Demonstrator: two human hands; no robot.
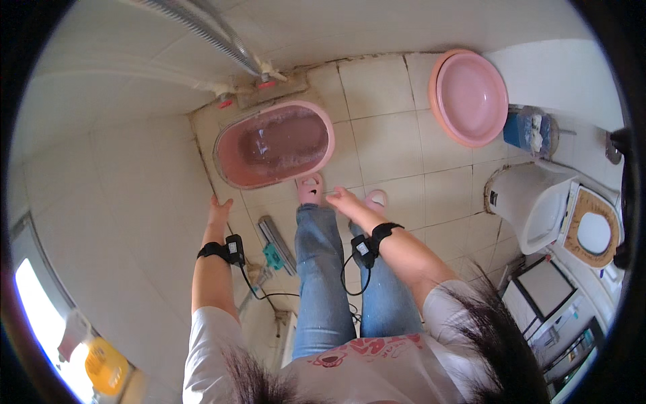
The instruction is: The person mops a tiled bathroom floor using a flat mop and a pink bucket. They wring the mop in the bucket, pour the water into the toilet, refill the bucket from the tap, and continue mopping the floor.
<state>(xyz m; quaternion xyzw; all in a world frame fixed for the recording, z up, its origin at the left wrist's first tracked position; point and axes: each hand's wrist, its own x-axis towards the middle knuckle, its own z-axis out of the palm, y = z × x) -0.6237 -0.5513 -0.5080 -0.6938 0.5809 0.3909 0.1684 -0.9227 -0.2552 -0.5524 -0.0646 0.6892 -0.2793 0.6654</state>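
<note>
An oval pink plastic tub (224, 174) stands on the tiled floor in front of my feet, with murky, sudsy water (282, 139) inside. My left hand (220, 208) hangs just short of the tub's near left side, thumb spread from the fingers and nothing in it. Over by my pink slippers (310, 189), my right hand (344, 198) reaches forward with its fingers a little apart, also holding nothing. Both hands look apart from the tub. Each wrist carries a black strap with a small wired box.
Two red-handled valves (266, 83) with hoses sit behind the tub. Stacked pink basins (472, 98) lean by the far right wall, near a waste bin (530, 131) and a toilet (545, 212). A floor squeegee or mop head (277, 245) lies left of my legs.
</note>
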